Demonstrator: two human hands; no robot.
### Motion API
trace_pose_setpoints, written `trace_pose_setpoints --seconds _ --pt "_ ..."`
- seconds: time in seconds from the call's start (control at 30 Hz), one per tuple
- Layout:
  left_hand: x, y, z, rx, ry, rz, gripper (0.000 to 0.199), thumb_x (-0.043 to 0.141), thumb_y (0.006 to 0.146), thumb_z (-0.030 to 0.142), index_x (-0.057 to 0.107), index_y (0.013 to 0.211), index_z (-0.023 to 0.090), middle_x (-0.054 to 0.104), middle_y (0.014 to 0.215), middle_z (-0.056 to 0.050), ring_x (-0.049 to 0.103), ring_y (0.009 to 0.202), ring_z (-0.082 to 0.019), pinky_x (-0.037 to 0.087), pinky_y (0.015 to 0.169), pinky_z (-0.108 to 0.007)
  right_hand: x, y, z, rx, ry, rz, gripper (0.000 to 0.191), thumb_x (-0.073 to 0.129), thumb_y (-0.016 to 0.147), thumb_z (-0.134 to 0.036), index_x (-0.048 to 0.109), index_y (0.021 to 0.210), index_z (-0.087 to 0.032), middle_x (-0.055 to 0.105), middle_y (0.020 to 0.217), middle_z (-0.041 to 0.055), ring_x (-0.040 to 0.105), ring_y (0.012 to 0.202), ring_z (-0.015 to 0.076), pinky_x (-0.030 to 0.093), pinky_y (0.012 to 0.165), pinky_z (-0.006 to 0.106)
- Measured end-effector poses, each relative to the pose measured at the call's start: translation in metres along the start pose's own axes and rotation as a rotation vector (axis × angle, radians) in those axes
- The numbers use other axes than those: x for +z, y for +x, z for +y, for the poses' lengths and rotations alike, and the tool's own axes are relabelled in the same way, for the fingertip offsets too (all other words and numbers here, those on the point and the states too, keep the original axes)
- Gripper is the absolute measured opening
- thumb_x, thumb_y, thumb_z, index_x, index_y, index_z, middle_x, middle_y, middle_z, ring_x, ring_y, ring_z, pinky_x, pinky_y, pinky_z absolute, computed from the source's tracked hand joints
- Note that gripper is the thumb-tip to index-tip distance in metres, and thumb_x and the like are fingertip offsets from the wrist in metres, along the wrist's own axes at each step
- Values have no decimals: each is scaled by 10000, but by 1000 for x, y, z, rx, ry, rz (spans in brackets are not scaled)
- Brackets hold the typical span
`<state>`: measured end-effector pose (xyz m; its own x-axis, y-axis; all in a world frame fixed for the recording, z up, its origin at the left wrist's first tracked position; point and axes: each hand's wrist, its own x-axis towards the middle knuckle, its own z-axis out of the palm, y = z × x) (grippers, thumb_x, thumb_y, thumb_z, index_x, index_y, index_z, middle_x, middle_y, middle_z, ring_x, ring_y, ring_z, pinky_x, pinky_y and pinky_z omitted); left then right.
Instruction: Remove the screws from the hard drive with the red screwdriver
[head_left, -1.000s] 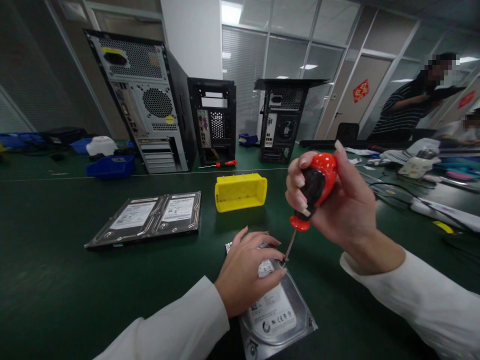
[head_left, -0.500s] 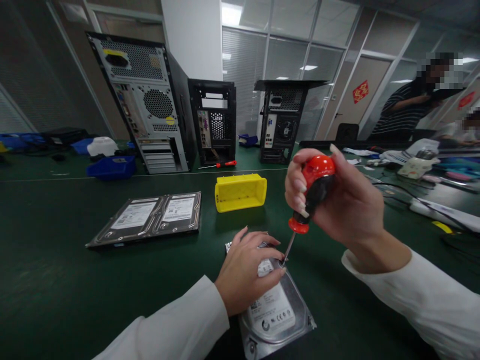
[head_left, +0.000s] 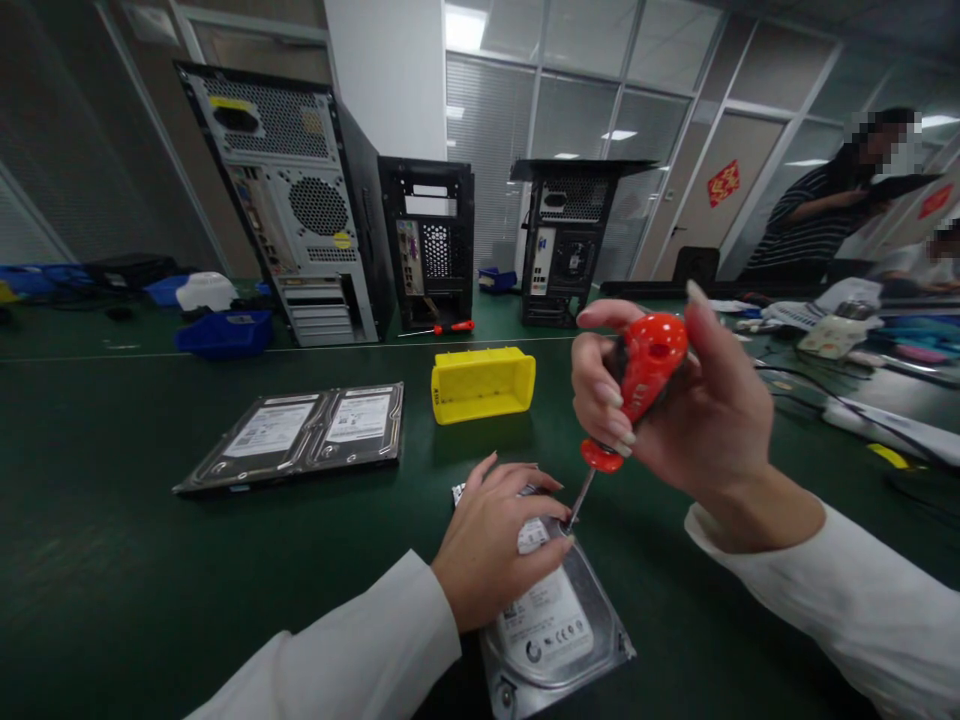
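Observation:
A silver hard drive (head_left: pixel 551 625) with a white label lies on the green table close in front of me. My left hand (head_left: pixel 499 545) rests over its upper part, fingers spread and thumb stretched to the right. The red and black handle of a screwdriver (head_left: pixel 651 365) is in my right hand (head_left: pixel 697 420), the fingers and thumb around it. Tilted, its metal shaft runs down to the drive's upper right edge, between my left thumb and index finger. The contact at the tip is too small to make out.
Beyond the drive stands a yellow bin (head_left: pixel 484 388). Two more hard drives (head_left: pixel 300 435) lie side by side at the left. Computer cases (head_left: pixel 319 205) line the back, with another screwdriver (head_left: pixel 442 328) before them. A blue bin (head_left: pixel 225 333) sits back left; cables and papers clutter the right.
The screwdriver handle has turned in my right hand, showing more red, and my thumb has shifted slightly up and right. My left hand and the drive look the same.

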<state>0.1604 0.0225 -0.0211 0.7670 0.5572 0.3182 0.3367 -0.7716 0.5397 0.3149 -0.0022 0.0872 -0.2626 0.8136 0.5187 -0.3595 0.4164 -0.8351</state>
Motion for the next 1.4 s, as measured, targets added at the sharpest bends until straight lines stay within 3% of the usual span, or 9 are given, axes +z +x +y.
trace_pose_setpoints --seconds 0.3,0.43,0.53,0.63,0.8,0.97,1.07,1.17,1.4 --pt "0 0 0 1 0 2 143 642 834 303 688 969 309 623 1162 16 516 1144 -224 158 1097 -540 -3 0 0 -1 37 47 219 636 795 -384 519 829 -202 533 816 -3 536 602 99 459 513 226" --pt "1 -1 0 5 2 1 141 646 832 307 685 968 313 619 1162 21 512 1149 -217 151 1097 -538 -2 0 -2 -7 4 -22 236 607 825 -408 452 850 -231 461 615 -61 391 415 60 325 391 178" --pt "1 -1 0 6 5 2 145 643 835 306 682 974 313 620 1160 24 512 1151 -215 157 1094 -536 0 -1 -3 3 -21 -17 353 467 865 -565 526 906 -219 469 620 -39 410 443 79 343 412 207" --pt "0 0 0 5 8 5 145 648 831 295 682 971 308 620 1160 23 516 1146 -213 162 1094 -528 2 -1 -3 37 -47 -6 400 348 924 -531 592 918 -214 485 683 -12 460 524 101 392 473 238" --pt "0 1 0 5 5 12 141 656 824 291 685 961 307 624 1151 22 520 1140 -215 161 1097 -525 1 0 1 18 -3 26 253 583 831 -456 538 829 -207 502 792 -10 520 627 102 452 510 223" --pt "1 0 0 6 2 12 139 652 824 293 686 958 308 624 1153 22 520 1140 -216 164 1095 -529 -2 1 2 -9 -16 21 270 632 806 -436 457 852 -234 457 623 -68 385 407 51 305 371 167" --pt "1 0 0 2 1 13 136 647 828 296 687 957 309 625 1151 24 517 1145 -216 159 1096 -529 -3 1 1 -1 -15 17 380 476 844 -597 517 931 -230 431 580 -62 358 393 60 293 377 184" --pt "1 1 -1 0 1 14 133 651 824 294 687 951 307 625 1150 28 521 1140 -212 155 1098 -526 -1 1 0 3 -22 25 437 317 921 -550 587 931 -206 460 629 -24 417 455 81 350 423 214" --pt "1 0 0 3 3 12 134 648 827 294 686 955 304 625 1152 25 516 1147 -213 156 1097 -522 1 1 0 -17 6 49 263 603 807 -451 528 773 -201 497 720 -10 517 617 112 457 491 211"
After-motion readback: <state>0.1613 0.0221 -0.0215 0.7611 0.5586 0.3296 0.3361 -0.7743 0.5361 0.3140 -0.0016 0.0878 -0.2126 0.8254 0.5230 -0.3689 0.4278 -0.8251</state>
